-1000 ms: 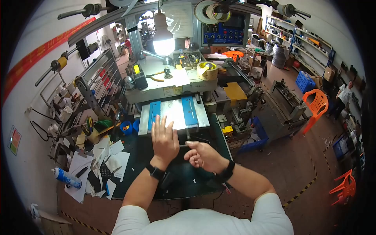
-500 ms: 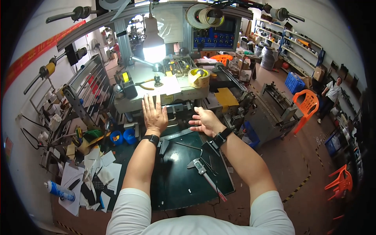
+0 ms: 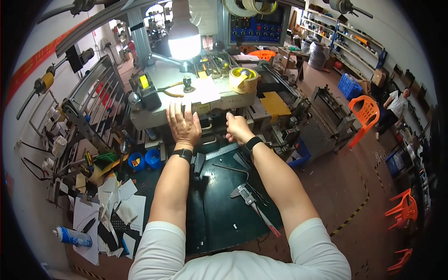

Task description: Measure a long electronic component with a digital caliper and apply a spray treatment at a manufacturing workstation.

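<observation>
My left hand (image 3: 184, 126) lies with fingers stretched out against the front edge of the pale machine top (image 3: 144, 120), its palm toward the machine. To the right, my right hand (image 3: 239, 128) has its fingers curled in at the machine's front. Whatever those fingers hold, if anything, is hidden. Between the hands, metal parts under the edge show only in part. Above my left hand, pliers with orange handles (image 3: 171, 88) and a white sheet (image 3: 210, 91) lie on the machine top. A lit lamp (image 3: 184, 45) hangs over them.
Digital calipers (image 3: 252, 203) and a hex key (image 3: 233, 171) lie on the dark green table (image 3: 210, 228). Blue cups (image 3: 152, 158), papers (image 3: 133, 210) and a spray can (image 3: 73, 236) are at the left. Tape rolls (image 3: 243, 83) stand on the machine. A person (image 3: 398, 106) is at the far right.
My right hand has moved in toward the machine's front, and its fingers have curled closed. My left hand stays flat at the edge. The view has shifted closer to the machine.
</observation>
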